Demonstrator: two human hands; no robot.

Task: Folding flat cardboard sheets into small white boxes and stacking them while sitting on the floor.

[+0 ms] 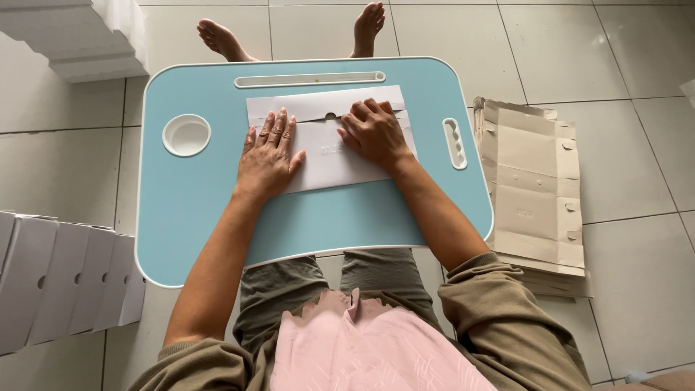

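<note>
At frame centre, a flat white cardboard sheet [329,141] lies lengthwise left to right on a blue lap table [188,210]. Left hand [268,156] and right hand [373,132] press it side by side, palms flat, gripping nothing.

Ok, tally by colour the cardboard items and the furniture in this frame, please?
White: 3 – flat white cardboard sheet under both hands, row of folded white boxes, stack of white foam slabs.
Brown: 1 – pile of flat brown cardboard blanks.
Light blue: 1 – light blue lap table.
Total: 5
</note>
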